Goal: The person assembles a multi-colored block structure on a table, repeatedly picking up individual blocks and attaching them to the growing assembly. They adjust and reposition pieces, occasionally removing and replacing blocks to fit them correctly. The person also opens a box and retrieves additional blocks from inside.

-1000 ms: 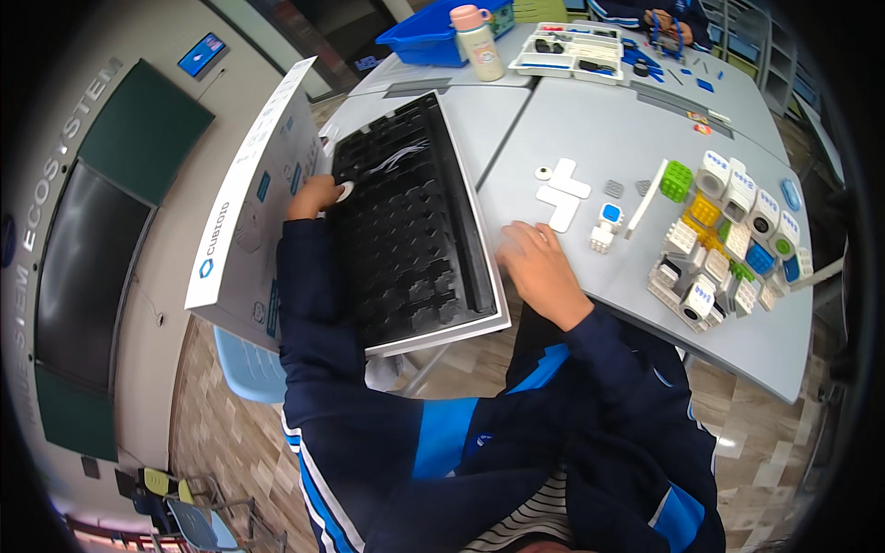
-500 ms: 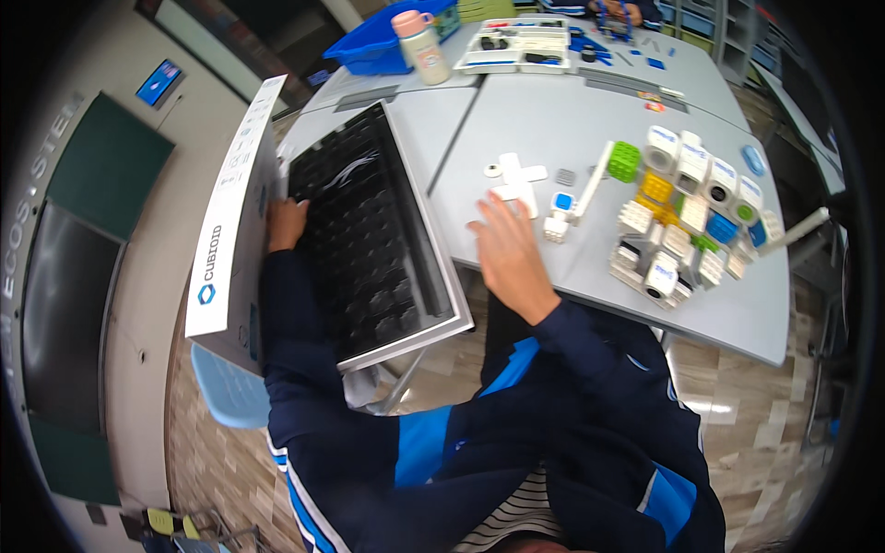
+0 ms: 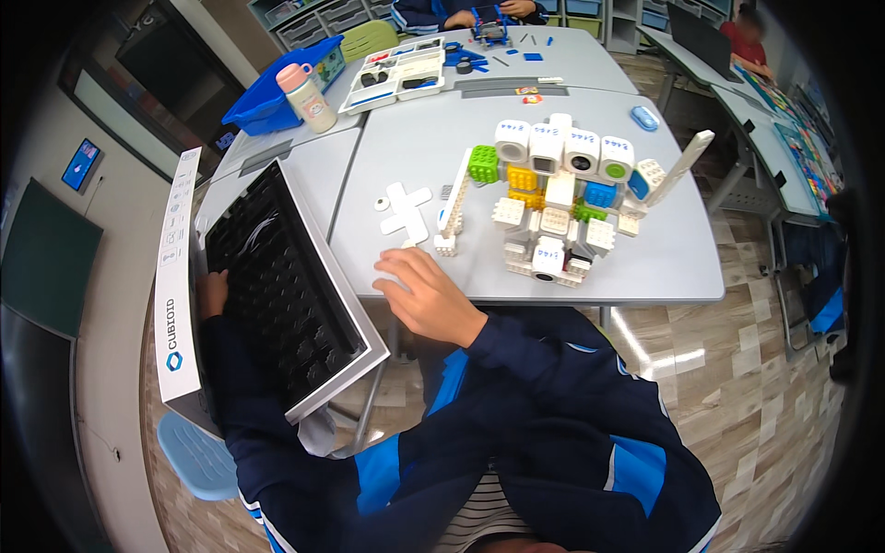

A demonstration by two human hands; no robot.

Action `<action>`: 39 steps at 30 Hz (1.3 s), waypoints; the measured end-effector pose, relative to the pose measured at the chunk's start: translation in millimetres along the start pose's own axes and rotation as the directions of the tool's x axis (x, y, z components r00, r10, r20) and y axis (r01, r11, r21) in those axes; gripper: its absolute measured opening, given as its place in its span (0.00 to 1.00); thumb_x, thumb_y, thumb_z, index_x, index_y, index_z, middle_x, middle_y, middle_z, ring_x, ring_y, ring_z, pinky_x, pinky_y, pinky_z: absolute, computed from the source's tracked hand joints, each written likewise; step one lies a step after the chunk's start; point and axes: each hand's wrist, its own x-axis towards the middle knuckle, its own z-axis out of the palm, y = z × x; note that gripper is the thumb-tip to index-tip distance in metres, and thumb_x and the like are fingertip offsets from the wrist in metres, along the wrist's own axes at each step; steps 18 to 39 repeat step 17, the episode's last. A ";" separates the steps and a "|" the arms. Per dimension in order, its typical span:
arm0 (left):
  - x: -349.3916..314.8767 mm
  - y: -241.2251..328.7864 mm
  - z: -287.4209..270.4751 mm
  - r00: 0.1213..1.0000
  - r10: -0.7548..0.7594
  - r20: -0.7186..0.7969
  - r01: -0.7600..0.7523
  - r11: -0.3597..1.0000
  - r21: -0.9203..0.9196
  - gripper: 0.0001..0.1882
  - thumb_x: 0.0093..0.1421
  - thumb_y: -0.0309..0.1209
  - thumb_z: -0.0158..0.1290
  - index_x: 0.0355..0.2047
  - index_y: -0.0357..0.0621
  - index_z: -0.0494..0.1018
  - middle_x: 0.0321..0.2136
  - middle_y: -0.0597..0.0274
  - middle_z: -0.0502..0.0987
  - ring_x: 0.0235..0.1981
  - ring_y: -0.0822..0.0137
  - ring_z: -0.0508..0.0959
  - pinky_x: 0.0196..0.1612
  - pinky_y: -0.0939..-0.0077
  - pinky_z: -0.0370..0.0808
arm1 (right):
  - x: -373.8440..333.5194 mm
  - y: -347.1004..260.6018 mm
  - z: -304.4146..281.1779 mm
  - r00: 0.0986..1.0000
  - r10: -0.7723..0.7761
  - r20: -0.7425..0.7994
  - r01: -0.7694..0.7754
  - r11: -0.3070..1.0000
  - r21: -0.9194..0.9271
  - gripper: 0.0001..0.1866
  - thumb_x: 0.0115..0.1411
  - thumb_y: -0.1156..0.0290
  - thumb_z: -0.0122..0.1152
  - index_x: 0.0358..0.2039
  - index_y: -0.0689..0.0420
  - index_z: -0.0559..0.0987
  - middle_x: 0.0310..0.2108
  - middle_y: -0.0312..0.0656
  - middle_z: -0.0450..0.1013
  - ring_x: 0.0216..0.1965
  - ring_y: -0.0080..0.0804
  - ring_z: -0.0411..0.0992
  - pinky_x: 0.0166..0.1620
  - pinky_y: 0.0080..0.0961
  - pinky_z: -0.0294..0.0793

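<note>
A large white box (image 3: 346, 373) with a black moulded tray (image 3: 286, 286) inside stands tilted at the left of the table, its white lid (image 3: 177, 286) raised along the left side. My left hand (image 3: 214, 293) is closed on the box's left edge between lid and tray, its fingers partly hidden. Just off the table's near edge hovers my right hand (image 3: 429, 295), open with bent fingers apart and holding nothing. Close beyond its fingertips lie a white cross-shaped piece (image 3: 406, 213) and a small block build with a long white beam (image 3: 455, 194).
To the right stands a robot-like model (image 3: 558, 198) of white, yellow, green and blue blocks. Farther back are a bottle (image 3: 307, 99), a blue bin (image 3: 267, 101), a parts tray (image 3: 396, 74) and a blue oval object (image 3: 644, 118). Another person's hands (image 3: 489, 16) work at the far side.
The view has swung to the right, so everything sits farther left. My left hand stays at the box's edge. The right hand has drawn back slightly from the cross-shaped piece, still empty.
</note>
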 end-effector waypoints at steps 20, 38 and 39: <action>2.7 11.7 -6.5 0.950 0.013 -0.312 -0.001 0.999 0.041 0.09 0.57 0.34 0.65 0.31 0.41 0.83 0.24 0.50 0.83 0.27 0.52 0.85 0.32 0.57 0.81 | -19.0 15.1 -10.5 0.920 0.385 0.076 -0.321 0.849 -0.420 0.20 0.61 0.70 0.63 0.53 0.64 0.75 0.66 0.59 0.59 0.67 0.69 0.53 0.66 0.57 0.58; 2.7 11.7 -6.5 0.950 0.013 -0.312 -0.001 0.999 0.041 0.09 0.57 0.34 0.65 0.31 0.41 0.83 0.24 0.50 0.83 0.27 0.52 0.85 0.32 0.57 0.81 | -19.0 15.1 -10.5 0.920 0.385 0.076 -0.321 0.849 -0.420 0.20 0.61 0.70 0.63 0.53 0.64 0.75 0.66 0.59 0.59 0.67 0.69 0.53 0.66 0.57 0.58; 2.7 11.7 -6.5 0.950 0.013 -0.312 -0.001 0.999 0.041 0.09 0.57 0.34 0.65 0.31 0.41 0.83 0.24 0.50 0.83 0.27 0.52 0.85 0.32 0.57 0.81 | -19.0 15.1 -10.5 0.920 0.385 0.076 -0.321 0.849 -0.420 0.20 0.61 0.70 0.63 0.53 0.64 0.75 0.66 0.59 0.59 0.67 0.69 0.53 0.66 0.57 0.58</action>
